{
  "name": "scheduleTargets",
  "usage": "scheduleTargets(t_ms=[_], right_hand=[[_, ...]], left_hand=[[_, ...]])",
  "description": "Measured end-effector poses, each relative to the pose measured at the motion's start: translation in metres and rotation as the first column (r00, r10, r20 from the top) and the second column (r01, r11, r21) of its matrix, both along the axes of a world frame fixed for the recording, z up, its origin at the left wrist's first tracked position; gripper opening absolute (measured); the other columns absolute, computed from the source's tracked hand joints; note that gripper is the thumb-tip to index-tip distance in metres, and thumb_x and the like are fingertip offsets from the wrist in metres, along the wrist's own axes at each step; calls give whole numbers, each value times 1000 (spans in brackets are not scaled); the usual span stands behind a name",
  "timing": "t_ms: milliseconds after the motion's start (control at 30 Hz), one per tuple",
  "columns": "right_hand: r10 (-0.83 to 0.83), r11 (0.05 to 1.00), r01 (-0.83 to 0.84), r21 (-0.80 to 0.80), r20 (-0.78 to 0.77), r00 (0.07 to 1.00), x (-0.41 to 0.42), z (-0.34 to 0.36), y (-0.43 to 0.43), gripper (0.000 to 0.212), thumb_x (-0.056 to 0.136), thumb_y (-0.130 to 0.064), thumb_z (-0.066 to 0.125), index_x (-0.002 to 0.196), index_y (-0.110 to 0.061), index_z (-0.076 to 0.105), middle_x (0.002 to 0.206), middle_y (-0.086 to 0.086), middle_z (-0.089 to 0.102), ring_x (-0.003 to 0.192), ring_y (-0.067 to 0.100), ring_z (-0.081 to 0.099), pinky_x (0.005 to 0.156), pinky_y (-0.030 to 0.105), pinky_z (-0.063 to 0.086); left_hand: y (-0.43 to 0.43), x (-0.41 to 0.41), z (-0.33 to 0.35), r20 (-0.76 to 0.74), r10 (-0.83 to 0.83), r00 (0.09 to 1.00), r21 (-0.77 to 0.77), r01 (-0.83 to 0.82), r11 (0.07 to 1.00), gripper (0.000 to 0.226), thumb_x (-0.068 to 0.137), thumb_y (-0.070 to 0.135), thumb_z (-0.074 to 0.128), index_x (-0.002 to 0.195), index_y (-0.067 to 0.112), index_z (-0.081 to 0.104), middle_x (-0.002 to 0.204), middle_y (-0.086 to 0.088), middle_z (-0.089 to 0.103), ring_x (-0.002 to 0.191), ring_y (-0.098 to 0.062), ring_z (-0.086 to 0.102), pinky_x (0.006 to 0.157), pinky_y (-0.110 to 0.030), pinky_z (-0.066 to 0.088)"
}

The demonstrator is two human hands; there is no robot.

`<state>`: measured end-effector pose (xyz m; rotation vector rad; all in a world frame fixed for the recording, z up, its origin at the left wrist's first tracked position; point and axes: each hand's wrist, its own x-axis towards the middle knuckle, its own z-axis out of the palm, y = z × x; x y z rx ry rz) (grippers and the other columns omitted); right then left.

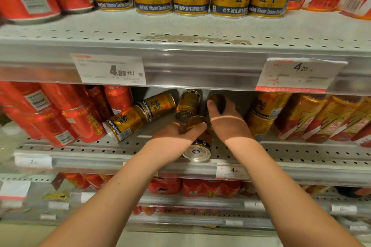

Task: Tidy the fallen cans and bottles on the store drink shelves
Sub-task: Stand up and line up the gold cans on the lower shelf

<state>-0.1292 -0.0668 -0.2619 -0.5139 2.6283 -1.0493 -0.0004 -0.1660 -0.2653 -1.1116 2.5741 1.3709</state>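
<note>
Since both hands work at once in a tight gap, the head view suggests a few ways this could slip. The front can (pixel 197 147) lies on its side with its end at the front lip of the shelf (pixel 301 152), just under the left hand (pixel 178 133). If that hold loosens while the can is tipped upright, I judge it could roll off the edge. A third can (pixel 187 104) lies tilted just beyond the left hand, between the two hands, and a nudge from either wrist would likely shift it. Two cans (pixel 125 123) lie end to end left of the left hand, propped against the red cans (pixel 84 124), and could roll if bumped. The upper shelf (pixel 200 46) hangs low over both hands, so a can stood up fast may strike it. The left hand is closed round the front can, thumb and fingers wrapped over its upper side. The right hand (pixel 228 124) reaches further in and grips the back can (pixel 217 101), thumb pressed on its near side. Its fingers are hidden behind the can, so I cannot tell how far they wrap.
</note>
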Motion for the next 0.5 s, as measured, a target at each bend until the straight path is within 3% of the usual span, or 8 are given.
scheduleTargets(t_ms=[100,167,267,400,500], right_hand=[[0,998,0,-59,10,1000,-6,-3,-5,65,96,-55,51,148,-20,34,128,11,60,114,33,60,91,39,46],[21,996,-19,-84,29,999,-11,-3,-2,66,93,-50,61,148,-21,36,130,9,59,118,33,58,94,38,45],[35,992,-27,-123,64,997,-11,-7,8,73,88,-48,69,148,-20,38,135,8,59,121,31,58,95,33,43],[-5,983,17,-185,66,998,-6,-11,28,86,83,-44,75,152,-26,29,136,5,58,110,22,59,92,31,46],[74,984,-62,-168,66,995,5,-16,37,97,75,-44,80,153,-33,23,135,4,55,110,20,58,92,35,49]], left_hand=[[5,-4,4,39,-49,998,27,48,998,75,56,98,51,100,40,68,100,12,73,93,-14,68,94,-40,53],[5,-5,6,7,-21,1000,80,21,997,67,58,87,59,98,34,69,98,7,75,93,-17,69,95,-42,54],[2,4,8,-32,77,996,127,-72,989,58,55,79,65,89,31,64,93,9,71,89,-13,67,86,-36,57],[-1,23,6,-132,90,987,150,-70,986,63,54,84,67,98,39,61,98,19,67,87,2,64,67,-22,46],[-2,25,5,-267,142,953,154,-104,983,47,67,74,74,99,44,58,96,22,65,76,15,63,59,-11,44]])
